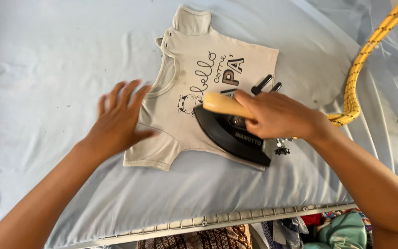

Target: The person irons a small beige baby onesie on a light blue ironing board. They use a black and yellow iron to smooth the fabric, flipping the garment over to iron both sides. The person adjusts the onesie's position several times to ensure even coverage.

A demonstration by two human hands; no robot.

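A small beige T-shirt [199, 64] with dark print lies flat on the pale blue padded ironing surface [47, 60]. My right hand [277, 115] grips the light wooden handle [219, 104] of a black iron [231, 136], which rests on the shirt's lower part. My left hand [116, 122], blurred by motion, lies with fingers spread on the shirt's near sleeve and neckline edge.
A yellow braided cord [358, 69] runs from the iron up to the top right corner. Along the near edge is a metal frame rail [217, 220]; below it lie patterned and teal clothes [342, 230].
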